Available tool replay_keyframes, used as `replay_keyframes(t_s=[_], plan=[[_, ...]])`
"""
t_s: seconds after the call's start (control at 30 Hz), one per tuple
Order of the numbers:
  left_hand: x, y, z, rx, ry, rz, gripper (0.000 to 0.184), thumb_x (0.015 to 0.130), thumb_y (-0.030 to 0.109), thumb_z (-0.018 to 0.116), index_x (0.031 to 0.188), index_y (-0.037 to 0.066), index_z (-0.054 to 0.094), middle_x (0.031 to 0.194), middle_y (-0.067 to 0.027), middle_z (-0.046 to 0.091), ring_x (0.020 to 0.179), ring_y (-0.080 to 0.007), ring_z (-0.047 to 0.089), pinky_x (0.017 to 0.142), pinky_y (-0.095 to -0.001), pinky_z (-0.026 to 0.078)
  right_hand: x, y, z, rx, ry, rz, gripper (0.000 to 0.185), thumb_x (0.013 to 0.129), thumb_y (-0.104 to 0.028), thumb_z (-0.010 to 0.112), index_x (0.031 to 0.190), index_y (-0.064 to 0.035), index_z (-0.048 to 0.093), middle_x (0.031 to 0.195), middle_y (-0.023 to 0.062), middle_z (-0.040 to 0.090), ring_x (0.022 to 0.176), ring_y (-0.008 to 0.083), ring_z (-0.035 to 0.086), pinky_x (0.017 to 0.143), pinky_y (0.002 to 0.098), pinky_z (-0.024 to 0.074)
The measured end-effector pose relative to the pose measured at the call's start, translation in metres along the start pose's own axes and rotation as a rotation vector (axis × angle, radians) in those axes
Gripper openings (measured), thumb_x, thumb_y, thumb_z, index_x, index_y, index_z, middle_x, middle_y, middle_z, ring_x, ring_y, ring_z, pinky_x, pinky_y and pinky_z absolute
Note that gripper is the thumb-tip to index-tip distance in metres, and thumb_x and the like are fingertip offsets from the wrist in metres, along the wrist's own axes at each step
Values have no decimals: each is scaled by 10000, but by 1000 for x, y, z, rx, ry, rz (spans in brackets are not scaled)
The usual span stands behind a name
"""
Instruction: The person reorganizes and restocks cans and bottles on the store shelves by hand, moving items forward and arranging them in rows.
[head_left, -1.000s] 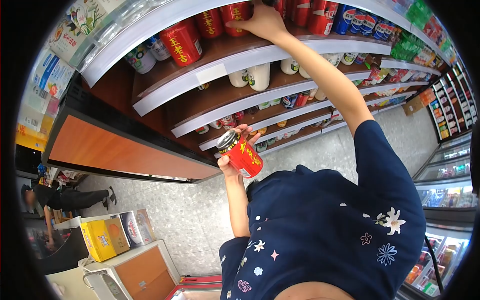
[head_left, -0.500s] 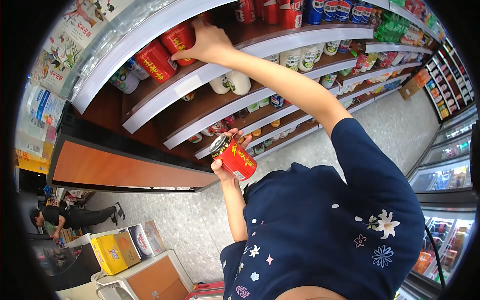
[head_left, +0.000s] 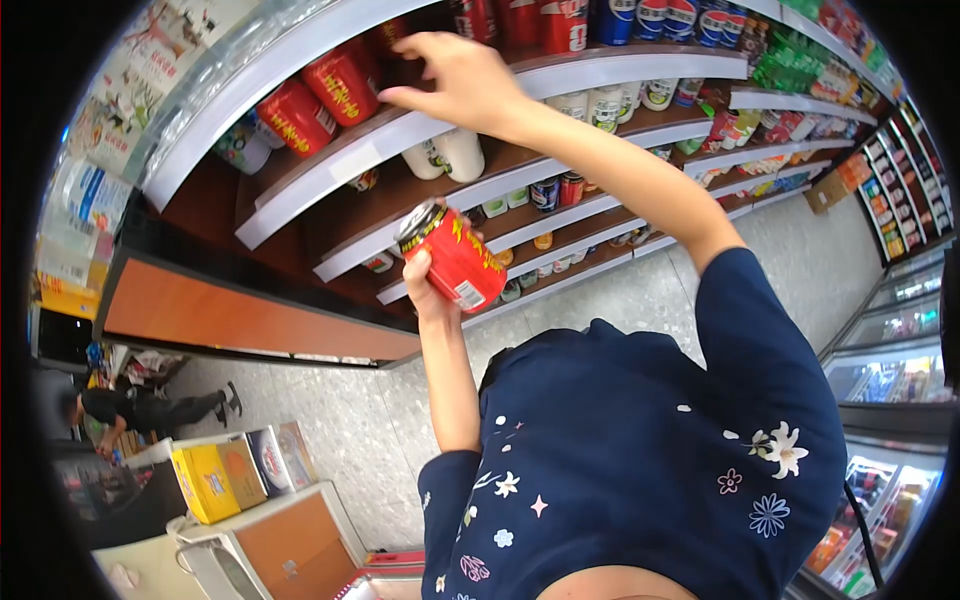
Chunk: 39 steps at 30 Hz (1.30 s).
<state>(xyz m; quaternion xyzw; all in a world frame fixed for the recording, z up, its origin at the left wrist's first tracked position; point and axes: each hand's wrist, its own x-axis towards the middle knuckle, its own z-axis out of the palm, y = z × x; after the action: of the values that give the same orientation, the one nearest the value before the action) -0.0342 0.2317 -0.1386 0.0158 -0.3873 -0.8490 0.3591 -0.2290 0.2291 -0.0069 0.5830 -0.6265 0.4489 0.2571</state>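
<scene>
My left hand (head_left: 425, 285) is closed around a red drink can (head_left: 462, 262) with yellow lettering and a dark rim, held tilted in front of my chest. My thumb presses its near side; most of the other fingers are hidden behind it. Up at the top shelf, my right hand (head_left: 470, 85) has its fingers apart and nothing in it. Just left of its thumb stands a red can (head_left: 342, 84) with yellow characters, and beside that a matching red can (head_left: 297, 117). Another can behind my right fingertips is mostly shaded.
Blue cans (head_left: 648, 20) and more red cans stand farther along the shelf. White bottles (head_left: 445, 152) fill part of the shelf below. An orange-brown panel (head_left: 250, 315) ends the shelving. A person (head_left: 150, 410) in dark clothes is by a counter; yellow box (head_left: 210, 485) near it. Fridges (head_left: 890, 480) line the right.
My right hand has drawn back to the right, off the shelf can, and its fingers have opened. My left hand has raised the held can slightly and turned it.
</scene>
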Motion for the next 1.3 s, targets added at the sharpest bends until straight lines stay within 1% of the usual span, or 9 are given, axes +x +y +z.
replay_keyframes(t_s=[0.33, 0.37, 0.43, 0.47, 0.53, 0.67, 0.93, 1.03, 1.3], plan=[[25, 23, 63, 109, -10, -16, 727, 806, 472, 555, 1297, -57, 475, 1161, -221, 607, 1014, -290, 627, 837, -426, 556, 6, 45, -60, -259, -116, -382, 120, 867, -155, 636, 935, -58, 655, 871, 93, 655, 807, 274, 659, 681, 389, 545], [26, 23, 72, 50, -6, -20, 733, 814, 487, 538, 1300, -58, 470, 1166, -225, 601, 1009, -293, 627, 841, -427, 555, 23, 66, -50, -374, -363, -254, 358, 821, -254, 654, 1053, 18, 625, 945, 225, 662, 914, 378, 643, 824, 454, 517], [22, 17, 71, -57, -36, -34, 710, 827, 478, 509, 1256, -87, 494, 1191, -247, 596, 1002, -312, 632, 849, -438, 552, 35, 110, -7, -646, -196, -442, 188, 857, -124, 542, 937, -4, 662, 940, 185, 657, 901, 355, 633, 806, 466, 508], [20, 15, 70, -115, -55, -39, 701, 833, 474, 495, 1235, -101, 505, 1203, -259, 594, 999, -321, 634, 853, -443, 550, 46, 113, 0, -730, -380, -400, 204, 882, -127, 509, 916, -17, 679, 1024, 169, 657, 955, 367, 619, 808, 478, 500], [8, 12, 66, -66, -53, -55, 738, 828, 484, 526, 1321, -59, 444, 1198, -242, 570, 986, -304, 627, 853, -447, 550, 46, 151, 36, -707, -181, -550, 214, 873, -206, 558, 895, -40, 692, 966, 165, 670, 911, 359, 638, 780, 464, 507], [-15, 4, 42, -83, -21, -58, 713, 824, 456, 537, 1319, -50, 452, 1197, -243, 578, 1008, -311, 632, 863, -451, 553, 45, 125, 40, -818, -316, -225, 211, 804, -47, 575, 991, -65, 673, 912, 134, 682, 842, 321, 693, 657, 434, 580], [-24, 17, 1, -131, 35, 29, 671, 851, 441, 492, 1320, -37, 456, 1199, -232, 583, 1000, -302, 631, 863, -449, 548, 61, 125, 24, -808, -299, 175, 387, 848, -387, 661, 868, -1, 677, 891, 232, 686, 832, 367, 689, 693, 476, 557], [-23, 24, -8, -162, 21, 27, 672, 849, 441, 493, 1311, -47, 464, 1206, -231, 583, 1002, -303, 632, 866, -451, 545, 53, 124, 19, -701, -19, 79, 255, 835, -312, 617, 852, -77, 714, 866, 161, 681, 834, 351, 655, 762, 465, 508], [-26, 37, -34, -181, 13, -63, 677, 828, 457, 512, 1239, -80, 526, 1187, -224, 604, 986, -293, 646, 859, -415, 550, 57, 136, 28, -767, 18, 175, 294, 810, -359, 658, 857, -70, 688, 781, 187, 679, 755, 361, 671, 688, 478, 529]])
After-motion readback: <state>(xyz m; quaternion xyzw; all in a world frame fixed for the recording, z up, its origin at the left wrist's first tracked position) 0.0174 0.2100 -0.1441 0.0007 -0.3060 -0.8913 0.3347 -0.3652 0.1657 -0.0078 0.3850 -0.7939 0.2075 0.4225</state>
